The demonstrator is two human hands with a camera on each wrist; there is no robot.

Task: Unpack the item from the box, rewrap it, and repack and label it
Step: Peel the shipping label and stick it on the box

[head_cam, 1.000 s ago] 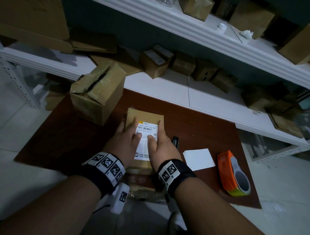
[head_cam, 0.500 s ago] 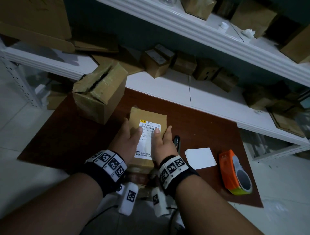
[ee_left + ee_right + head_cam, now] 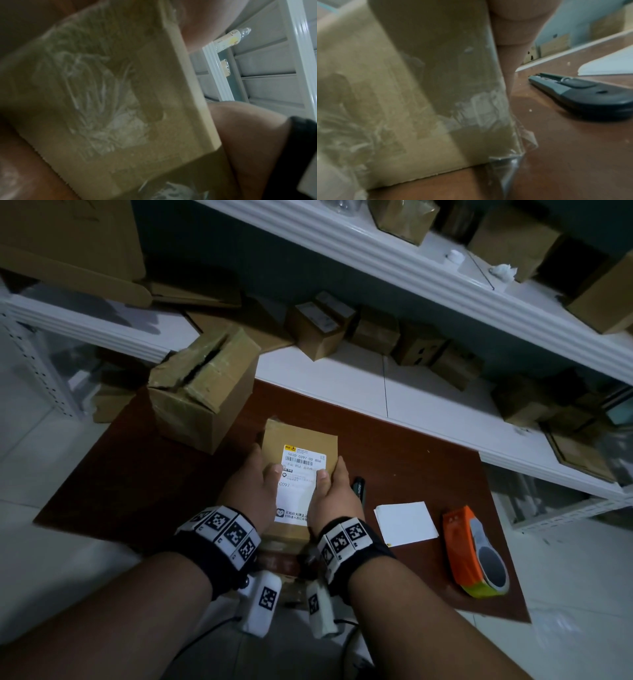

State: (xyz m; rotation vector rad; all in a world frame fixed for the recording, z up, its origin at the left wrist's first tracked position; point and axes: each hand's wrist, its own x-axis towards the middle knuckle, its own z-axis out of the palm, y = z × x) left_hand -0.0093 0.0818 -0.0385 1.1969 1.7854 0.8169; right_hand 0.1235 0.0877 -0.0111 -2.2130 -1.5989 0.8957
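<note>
A small taped cardboard box [image 3: 298, 436] stands on the brown table [image 3: 164, 474] with a white shipping label [image 3: 303, 463] stuck on its top face. My left hand [image 3: 263, 463] grips the box's left side, thumb lying on the label. My right hand [image 3: 331, 469] grips the right side, its thumb also on the label. In the left wrist view the box's taped side [image 3: 120, 94] fills the picture. The right wrist view shows the other taped side [image 3: 419, 94] resting on the table. The box's contents are hidden.
A larger torn-open carton [image 3: 202, 385] sits at the table's back left. Right of the box lie a black utility knife [image 3: 358, 487], a stack of white labels [image 3: 406, 522] and an orange tape dispenser [image 3: 472, 549]. White shelves [image 3: 342, 378] behind hold several small cartons.
Both hands lay on top of the label, pressing it down. They have slid outward to the box's sides, and only the thumbs stay on the label.
</note>
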